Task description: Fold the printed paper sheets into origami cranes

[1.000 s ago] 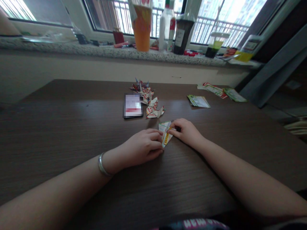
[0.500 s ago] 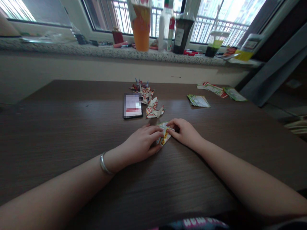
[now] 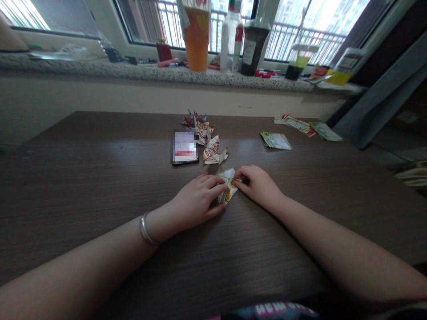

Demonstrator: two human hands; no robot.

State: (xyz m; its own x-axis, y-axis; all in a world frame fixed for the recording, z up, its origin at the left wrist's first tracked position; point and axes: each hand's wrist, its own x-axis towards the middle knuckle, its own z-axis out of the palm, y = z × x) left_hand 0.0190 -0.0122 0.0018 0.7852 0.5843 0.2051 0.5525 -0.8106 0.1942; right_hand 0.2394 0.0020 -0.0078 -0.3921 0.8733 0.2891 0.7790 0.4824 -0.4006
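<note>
A small folded piece of printed paper (image 3: 228, 186), white, green and yellow, lies on the dark table between my two hands. My left hand (image 3: 203, 195), with a silver bangle at the wrist, holds the paper down from the left; its fingers curve over the top and its thumb is by the lower edge. My right hand (image 3: 252, 178) pinches the paper's right edge between thumb and forefinger. Part of the paper is hidden beneath my left fingers. Just beyond it stand folded paper shapes (image 3: 213, 152) with red and cream print.
A phone (image 3: 184, 147) with a blurred screen lies left of the folded shapes. At the back right are a stack of printed papers (image 3: 276, 140) and loose strips (image 3: 298, 124). Cups and bottles line the stone windowsill (image 3: 133, 73) behind the table.
The paper's folds have shifted, with more white showing at its top and less yellow print along the right. Both hands have moved only slightly and stay on the paper.
</note>
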